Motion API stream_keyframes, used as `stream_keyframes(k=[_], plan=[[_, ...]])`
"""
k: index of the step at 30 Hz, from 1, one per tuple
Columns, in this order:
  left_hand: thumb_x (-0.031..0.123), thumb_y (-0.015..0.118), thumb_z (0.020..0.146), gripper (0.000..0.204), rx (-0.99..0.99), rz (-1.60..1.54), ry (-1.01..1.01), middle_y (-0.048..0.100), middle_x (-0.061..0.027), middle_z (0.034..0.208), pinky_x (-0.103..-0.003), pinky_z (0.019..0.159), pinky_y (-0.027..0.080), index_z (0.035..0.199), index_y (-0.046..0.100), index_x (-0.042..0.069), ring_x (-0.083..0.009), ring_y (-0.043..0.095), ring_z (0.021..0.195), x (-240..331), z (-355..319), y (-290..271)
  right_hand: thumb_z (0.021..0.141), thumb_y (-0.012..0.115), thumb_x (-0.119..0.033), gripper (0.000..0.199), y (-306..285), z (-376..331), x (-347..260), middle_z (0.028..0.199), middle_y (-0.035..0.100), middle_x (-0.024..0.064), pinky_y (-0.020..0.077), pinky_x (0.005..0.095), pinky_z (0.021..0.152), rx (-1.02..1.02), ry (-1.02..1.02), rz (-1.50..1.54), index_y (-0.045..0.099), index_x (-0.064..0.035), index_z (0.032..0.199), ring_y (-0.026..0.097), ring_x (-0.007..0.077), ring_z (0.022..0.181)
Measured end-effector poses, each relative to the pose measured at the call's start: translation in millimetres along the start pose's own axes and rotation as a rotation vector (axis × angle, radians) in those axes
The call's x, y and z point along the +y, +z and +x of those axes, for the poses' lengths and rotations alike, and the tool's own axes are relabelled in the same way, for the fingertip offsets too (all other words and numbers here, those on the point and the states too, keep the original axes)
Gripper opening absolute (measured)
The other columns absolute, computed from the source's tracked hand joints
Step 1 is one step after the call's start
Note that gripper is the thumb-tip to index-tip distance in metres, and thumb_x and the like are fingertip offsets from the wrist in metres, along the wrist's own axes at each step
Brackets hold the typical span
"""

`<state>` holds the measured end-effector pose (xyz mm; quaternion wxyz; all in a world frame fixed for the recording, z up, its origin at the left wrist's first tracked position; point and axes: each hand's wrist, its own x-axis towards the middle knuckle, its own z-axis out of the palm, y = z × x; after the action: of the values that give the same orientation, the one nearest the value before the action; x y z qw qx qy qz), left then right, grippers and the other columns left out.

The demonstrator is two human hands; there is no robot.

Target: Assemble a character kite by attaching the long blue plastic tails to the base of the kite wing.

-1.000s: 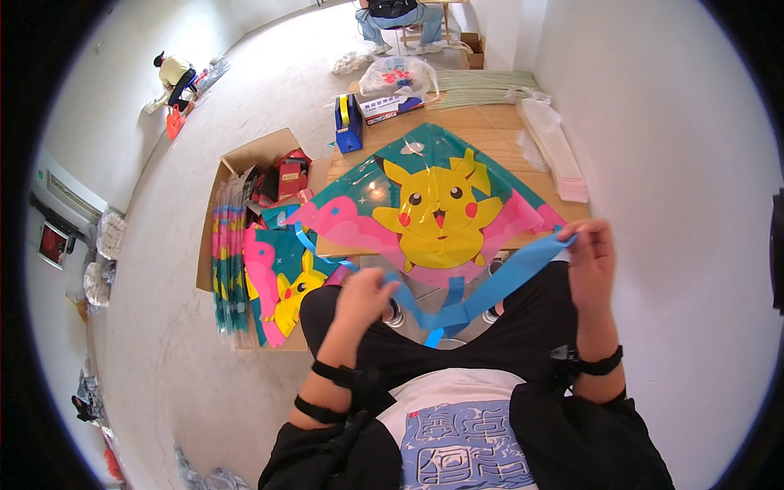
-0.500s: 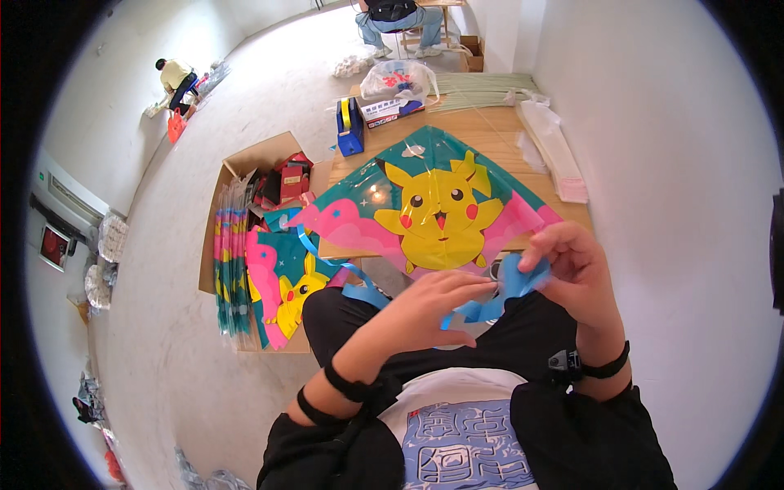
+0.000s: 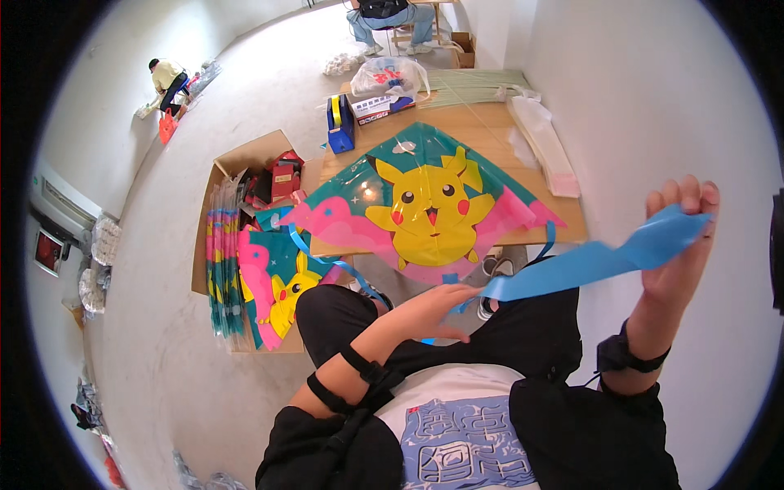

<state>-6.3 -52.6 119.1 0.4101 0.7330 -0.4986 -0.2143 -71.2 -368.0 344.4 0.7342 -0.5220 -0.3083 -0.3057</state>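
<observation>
A wide blue ribbon [image 3: 584, 271] stretches between my two hands. My right hand [image 3: 682, 233], raised beside the wall, grips its far end with the fingers folded over it. My left hand [image 3: 433, 314] is lower, above my lap, with the ribbon's other end caught at its fingers and the thumb held apart. Just beyond lies a diamond-shaped kite [image 3: 433, 212] with a yellow cartoon figure on green and pink. Its near point overhangs the table edge, and narrow blue ribbon tails hang from both side corners.
On the wooden table [image 3: 506, 139] stand a blue tape dispenser [image 3: 340, 131], a small box [image 3: 384, 109] with a plastic bag [image 3: 388, 77], pale thin sticks [image 3: 474, 88] and a long white packet [image 3: 547, 151]. A carton [image 3: 245, 155] of kites is at the left. Two people sit farther off.
My right hand has swung up and to the right, drawing out the bunched ribbon into a long strip. My left hand has shifted only slightly.
</observation>
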Motion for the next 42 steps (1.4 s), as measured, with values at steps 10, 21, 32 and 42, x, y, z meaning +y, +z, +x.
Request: stream_keyframes(k=[10, 21, 32, 42], plan=[[0.022, 0.092, 0.074, 0.108, 0.151, -0.145, -0.048, 0.035, -0.0188, 0.16, -0.043, 0.117, 0.036, 0.16, 0.029, 0.008, -0.0353, 0.04, 0.143, 33, 41, 9, 0.081, 0.074, 0.006, 0.05, 69, -5, 33, 0.093, 0.063, 0.002, 0.0487, 0.0232, 0.077, 0.042, 0.128, -0.591, 0.059, -0.002, 0.127, 0.06, 0.009, 0.084], [0.017, 0.073, 0.096, 0.025, 0.581, -0.468, -0.103, 0.068, -0.0033, 0.112, -0.029, 0.094, 0.047, 0.115, 0.067, 0.002, -0.0108, 0.062, 0.103, 93, 30, -71, 0.087, 0.076, -0.002, 0.064, 79, -32, 91, 0.092, 0.064, 0.0025, 0.053, 0.0235, 0.075, -0.053, 0.573, -0.363, 0.052, -0.0063, 0.146, 0.063, 0.008, 0.086], [0.015, 0.069, 0.1, 0.02, 0.692, -0.793, -0.287, 0.07, -0.0009, 0.105, -0.025, 0.087, 0.048, 0.116, 0.069, 0.003, -0.0071, 0.062, 0.098, 60, 29, -45, 0.093, 0.075, -0.008, 0.014, 54, -92, 153, 0.093, 0.069, 0.001, 0.0522, 0.0226, 0.07, 0.052, 0.857, -0.101, 0.066, -0.004, 0.103, 0.064, 0.0062, 0.081], [0.022, 0.066, 0.101, 0.037, 0.871, -0.539, -0.437, 0.067, -0.0047, 0.113, -0.028, 0.088, 0.049, 0.132, 0.06, 0.004, -0.0105, 0.061, 0.102, -59, 2, -113, 0.093, 0.073, -0.004, 0.008, -49, -136, 181, 0.081, 0.062, -0.0033, 0.0471, 0.023, 0.067, 0.08, 0.885, -0.462, 0.065, -0.0039, 0.096, 0.058, 0.0057, 0.073]])
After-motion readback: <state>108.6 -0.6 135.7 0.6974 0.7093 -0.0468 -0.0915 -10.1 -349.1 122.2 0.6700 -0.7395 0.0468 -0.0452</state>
